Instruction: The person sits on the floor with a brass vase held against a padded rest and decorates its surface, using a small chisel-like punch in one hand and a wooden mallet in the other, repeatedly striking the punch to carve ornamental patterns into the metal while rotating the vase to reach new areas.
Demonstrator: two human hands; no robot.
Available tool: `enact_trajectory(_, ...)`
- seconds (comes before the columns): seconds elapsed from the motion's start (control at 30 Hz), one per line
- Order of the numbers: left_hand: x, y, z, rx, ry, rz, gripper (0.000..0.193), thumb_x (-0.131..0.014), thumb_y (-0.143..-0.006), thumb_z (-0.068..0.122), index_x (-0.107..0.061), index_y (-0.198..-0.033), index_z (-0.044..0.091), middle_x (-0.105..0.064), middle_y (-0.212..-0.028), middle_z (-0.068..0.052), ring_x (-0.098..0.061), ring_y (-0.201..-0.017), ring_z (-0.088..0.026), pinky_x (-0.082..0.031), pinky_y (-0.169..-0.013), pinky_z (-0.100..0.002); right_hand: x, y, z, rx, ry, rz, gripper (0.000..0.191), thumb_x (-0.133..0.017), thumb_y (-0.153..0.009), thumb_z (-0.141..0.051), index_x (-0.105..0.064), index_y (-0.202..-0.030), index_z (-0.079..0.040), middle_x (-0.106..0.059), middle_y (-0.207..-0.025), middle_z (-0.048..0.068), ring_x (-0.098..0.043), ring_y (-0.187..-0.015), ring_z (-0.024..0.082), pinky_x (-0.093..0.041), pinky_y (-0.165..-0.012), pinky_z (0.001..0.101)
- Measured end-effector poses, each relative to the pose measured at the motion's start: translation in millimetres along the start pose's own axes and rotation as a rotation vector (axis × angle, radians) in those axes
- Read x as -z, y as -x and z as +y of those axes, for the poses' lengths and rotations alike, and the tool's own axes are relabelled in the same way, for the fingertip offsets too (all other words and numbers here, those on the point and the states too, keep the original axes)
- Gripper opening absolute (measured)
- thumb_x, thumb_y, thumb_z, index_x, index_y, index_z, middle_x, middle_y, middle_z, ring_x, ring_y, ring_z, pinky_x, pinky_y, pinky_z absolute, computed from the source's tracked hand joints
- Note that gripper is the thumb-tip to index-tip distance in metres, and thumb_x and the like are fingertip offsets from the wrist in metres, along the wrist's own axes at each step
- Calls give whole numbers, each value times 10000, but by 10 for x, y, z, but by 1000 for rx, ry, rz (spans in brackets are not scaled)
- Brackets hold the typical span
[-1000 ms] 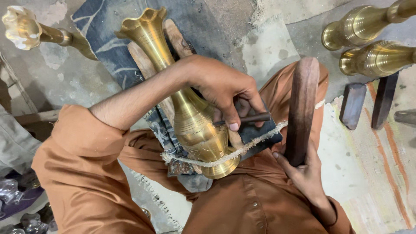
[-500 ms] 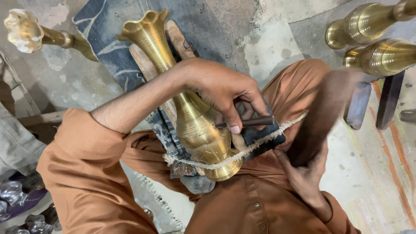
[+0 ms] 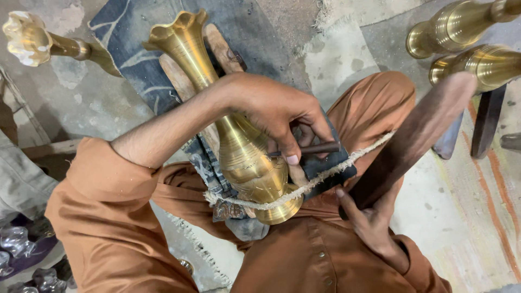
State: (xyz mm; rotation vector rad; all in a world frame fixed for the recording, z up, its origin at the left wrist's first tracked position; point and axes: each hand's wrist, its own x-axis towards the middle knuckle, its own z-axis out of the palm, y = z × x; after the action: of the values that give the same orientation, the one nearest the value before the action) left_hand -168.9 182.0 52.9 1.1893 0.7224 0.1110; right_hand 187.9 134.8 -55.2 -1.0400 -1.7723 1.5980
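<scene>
Fingers (image 3: 293, 142) of the left hand (image 3: 277, 111) are curling together and pinching a thin dark metal rod (image 3: 315, 148), pressing its end against the belly of a brass vase (image 3: 244, 152). Nearer the body, the right hand (image 3: 372, 225) is gripping the lower end of a dark wooden mallet (image 3: 415, 135), its fingers wrapping tightly around the handle; the upper part of the mallet is blurring in the view. The vase is lying tilted across the person's lap, base toward the chest and fluted mouth pointing away, resting on a dark cloth pad (image 3: 325, 168). A frayed pale rope (image 3: 304, 187) is crossing over the vase just above its base and running toward the mallet. Orange trousers (image 3: 369, 103) are covering the knee just beyond the pad. Beyond the lap, a blue patterned cloth (image 3: 135, 32) is lying on the grey floor under the vase's neck. Farther out, two more brass vases (image 3: 467, 43) are lying at the upper right, and another brass piece with a scalloped mouth (image 3: 32, 40) is lying at the upper left.
</scene>
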Motion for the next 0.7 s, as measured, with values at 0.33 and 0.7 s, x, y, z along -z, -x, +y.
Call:
enact_trajectory(0.33,-20,13,72,49,-162,36,454,-808,-801,147,-716,-1243,104,-763,-844,-12,-755,-730,-110,-633,-614,-298,3,-9,67,255,321,-77,940,-800,-825,38,-214,-1557,-24,-642,-983,133,-639,-819,207,-533,-719,349)
enact_trajectory(0.7,-31,98,47,16,-127,65,464,-815,-800,150,-711,-1251,114,-730,-802,6,-706,-687,-94,-609,-578,-276,26,-79,56,473,578,-109,953,-834,-767,-10,-219,-1492,50,-647,-868,180,-655,-714,308,-518,-619,393)
